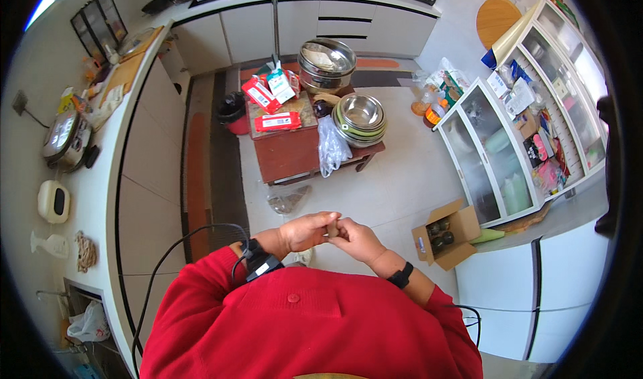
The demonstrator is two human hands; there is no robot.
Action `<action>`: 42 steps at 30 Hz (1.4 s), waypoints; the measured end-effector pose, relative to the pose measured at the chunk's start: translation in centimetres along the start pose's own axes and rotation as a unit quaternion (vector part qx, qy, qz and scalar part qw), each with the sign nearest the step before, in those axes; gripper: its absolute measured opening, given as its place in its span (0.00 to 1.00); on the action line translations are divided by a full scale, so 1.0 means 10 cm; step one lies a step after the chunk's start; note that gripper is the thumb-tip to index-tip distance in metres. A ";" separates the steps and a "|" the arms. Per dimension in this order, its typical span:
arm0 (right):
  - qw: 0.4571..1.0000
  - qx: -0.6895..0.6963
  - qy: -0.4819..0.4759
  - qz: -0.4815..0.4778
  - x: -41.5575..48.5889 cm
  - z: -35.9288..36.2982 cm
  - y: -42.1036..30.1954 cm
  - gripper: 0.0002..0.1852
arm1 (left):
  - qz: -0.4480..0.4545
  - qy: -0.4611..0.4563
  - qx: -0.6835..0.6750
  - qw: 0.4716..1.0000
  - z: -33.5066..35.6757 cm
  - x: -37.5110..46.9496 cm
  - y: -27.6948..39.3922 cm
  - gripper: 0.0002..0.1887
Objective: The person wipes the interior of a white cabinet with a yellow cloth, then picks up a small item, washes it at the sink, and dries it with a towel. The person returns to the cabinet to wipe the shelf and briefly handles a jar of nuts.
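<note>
Both hands meet in front of my chest, above the floor. My left hand (307, 232) has its fingers around a small pale item (332, 228), too small to name. My right hand (357, 239) pinches the same item from the other side with thumb and fingers. Beyond the hands, a clear plastic bag (289, 199) with something dark in it lies on the floor. Past that stands a low reddish-brown wooden table (286, 157) with red packets (278, 121), a stack of nested bowls (360, 117) and a translucent plastic bag (332, 145).
Right of me is an open cardboard box (454, 243) holding dark jars, near a white glass-door cabinet (485, 163). A large steel pot (326, 80) stands at the table's far end, with a red bin (237, 122) to its left. A white counter (95, 188) runs along my left.
</note>
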State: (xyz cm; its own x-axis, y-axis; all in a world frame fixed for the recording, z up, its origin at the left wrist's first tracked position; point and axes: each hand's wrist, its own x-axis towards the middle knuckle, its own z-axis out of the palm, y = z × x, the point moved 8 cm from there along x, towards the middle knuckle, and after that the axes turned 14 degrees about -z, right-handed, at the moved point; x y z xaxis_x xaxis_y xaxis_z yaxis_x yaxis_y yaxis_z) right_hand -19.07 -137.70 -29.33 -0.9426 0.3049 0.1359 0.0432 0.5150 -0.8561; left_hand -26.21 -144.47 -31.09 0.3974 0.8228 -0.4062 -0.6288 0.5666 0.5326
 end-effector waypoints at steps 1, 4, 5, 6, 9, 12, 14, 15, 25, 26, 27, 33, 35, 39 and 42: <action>0.999 0.009 0.022 0.039 0.00 -0.17 0.14 0.15 | -0.012 -0.026 -0.006 1.000 0.03 0.21 0.10 0.32; 0.990 0.031 0.091 0.101 0.00 -0.78 0.48 0.10 | -0.047 -0.082 0.015 0.995 0.21 0.83 0.42 0.36; 0.982 0.073 0.125 0.123 -0.02 -0.96 0.61 0.09 | -0.069 -0.080 0.034 0.994 0.24 1.03 0.53 0.38; 0.975 0.086 0.154 0.135 -0.04 -1.16 0.72 0.08 | -0.089 -0.092 0.047 0.991 0.29 1.21 0.66 0.39; 0.944 0.157 0.239 0.164 -0.26 -1.56 1.02 0.06 | -0.134 -0.101 0.093 0.981 0.43 1.69 0.88 0.41; 0.892 0.242 0.353 0.146 -0.66 -2.13 1.34 0.06 | -0.130 -0.098 0.165 0.973 0.52 2.32 1.26 0.41; 0.878 0.239 0.378 0.170 -0.99 -2.56 1.61 0.07 | -0.133 -0.074 0.174 0.973 0.47 2.76 1.61 0.38; 0.871 0.241 0.395 0.166 -1.13 -2.76 1.73 0.08 | -0.111 -0.061 0.171 0.977 0.45 2.96 1.81 0.37; 0.804 0.158 0.531 0.214 -1.53 -5.03 3.12 0.12 | 0.044 0.117 0.145 0.982 0.37 4.31 3.57 0.37; 0.813 0.138 0.530 0.196 -1.44 -5.22 3.23 0.12 | 0.048 0.130 0.156 0.978 0.34 4.43 3.67 0.37; 0.807 0.145 0.538 0.197 -1.39 -5.36 3.35 0.12 | 0.053 0.143 0.167 0.974 0.31 4.53 3.78 0.37; 0.782 0.130 0.563 0.234 -1.19 -6.09 3.99 0.13 | 0.024 0.184 0.202 0.962 -0.08 5.61 4.53 0.38; 0.767 0.110 0.578 0.254 -1.30 -6.30 4.08 0.13 | 0.006 0.200 0.211 0.957 -0.16 6.11 4.76 0.40; 0.706 0.069 0.635 0.307 -1.62 -6.74 4.21 0.14 | -0.013 0.154 0.234 0.960 -0.02 7.04 5.19 0.38; 0.661 0.012 0.682 0.312 -1.84 -7.03 4.24 0.12 | -0.035 0.139 0.247 0.958 0.16 7.74 5.50 0.34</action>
State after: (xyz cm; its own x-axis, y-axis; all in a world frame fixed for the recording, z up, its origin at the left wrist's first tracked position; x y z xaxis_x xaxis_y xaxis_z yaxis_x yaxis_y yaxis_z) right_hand 23.41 -65.12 -33.08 0.4331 0.8992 0.0624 0.2619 -0.0593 -0.9633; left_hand -29.00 -49.60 -32.06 0.1901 0.7773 -0.5998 -0.1860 0.6284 0.7554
